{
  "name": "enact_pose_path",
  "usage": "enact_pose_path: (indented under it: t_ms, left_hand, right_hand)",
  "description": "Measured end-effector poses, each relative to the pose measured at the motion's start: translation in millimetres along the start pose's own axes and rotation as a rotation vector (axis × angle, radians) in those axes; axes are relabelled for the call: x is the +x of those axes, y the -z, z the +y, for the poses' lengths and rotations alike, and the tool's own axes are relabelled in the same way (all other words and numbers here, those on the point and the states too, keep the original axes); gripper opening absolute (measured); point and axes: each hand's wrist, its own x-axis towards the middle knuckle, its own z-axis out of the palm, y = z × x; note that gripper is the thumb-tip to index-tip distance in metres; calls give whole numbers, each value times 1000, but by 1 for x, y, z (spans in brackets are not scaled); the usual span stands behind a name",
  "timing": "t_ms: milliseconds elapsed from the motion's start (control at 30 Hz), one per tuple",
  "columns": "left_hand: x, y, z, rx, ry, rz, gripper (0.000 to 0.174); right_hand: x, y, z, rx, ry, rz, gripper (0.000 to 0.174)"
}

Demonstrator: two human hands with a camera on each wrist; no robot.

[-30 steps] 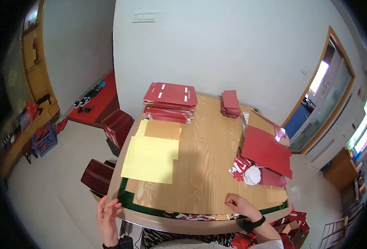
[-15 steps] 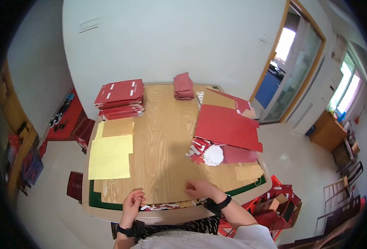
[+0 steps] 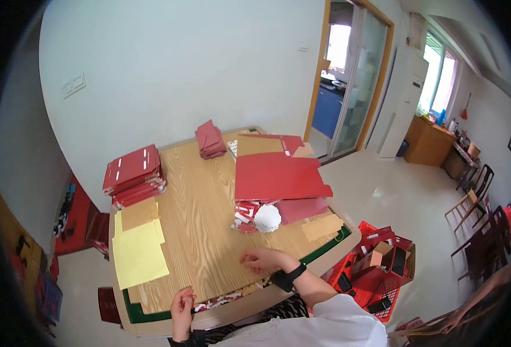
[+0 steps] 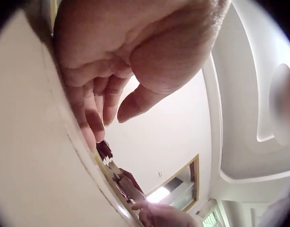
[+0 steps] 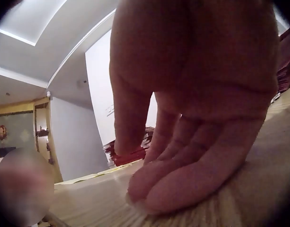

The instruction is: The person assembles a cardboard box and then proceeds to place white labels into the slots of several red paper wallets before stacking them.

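My left hand (image 3: pixel 182 309) is at the near edge of the wooden table, its fingers loosely bent and holding nothing. My right hand (image 3: pixel 260 260) rests on the bare wood with loosely bent fingers; the right wrist view shows nothing between its thumb and fingers. Beyond the right hand lie a white scalloped paper disc (image 3: pixel 267 218) and a heap of red and white paper pieces (image 3: pixel 245 217). Large red cardboard sheets (image 3: pixel 281 176) lie behind them. Yellow sheets (image 3: pixel 139 257) are to the left, nearest the left hand, with a tan card (image 3: pixel 139 213) at their far end.
A tall stack of flat red cardboard (image 3: pixel 133 170) stands at the table's far left, with a smaller red stack (image 3: pixel 210 140) near the wall. Paper scraps lie along the green-trimmed front edge. On the floor at right, a red crate (image 3: pixel 385 303) and a carton (image 3: pixel 403 263) hold things.
The head view has turned to the right. My left hand has come from beyond the table's left corner to the front edge, nearer the right hand, which stays over the table.
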Motion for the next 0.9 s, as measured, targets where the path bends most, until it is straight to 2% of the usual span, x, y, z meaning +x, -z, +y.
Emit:
enact_pose_path:
  t_ms: [67,100,167,267,367,467,500,567,767,900]
  left_hand:
    - [0,2,-3,3,-22,-11,25]
    - [0,3,-1,-11,27,-11,29]
    - [4,15,-2,110,-65,-56,35]
    - [8,17,-5,161,-126,-61,39]
    - [6,19,-5,158,-130,-56,41]
    - [-6,8,20,221,-3,7,43]
    - [-2,10,17,222,1,0,43]
    - [-4,12,11,218,38,-9,44]
    - [0,12,8,195,-4,-23,44]
    - [-2,13,9,187,-27,-25,44]
  right_hand:
    - [5,0,3,-2,-14,10,27]
    - [8,3,9,165,19,94,26]
    - [9,12,24,505,87,254,24]
    - [-9,51,12,1025,369,575,19]
    - [-7,97,37,1382,439,529,17]
    - [-10,121,38,1428,374,649,17]
    - [-8,130,43,1434,367,647,21]
    - [-2,146,51,1415,311,763,23]
    - [8,172,64,1340,162,998,38]
    - [13,185,80,1270,89,1080,36]
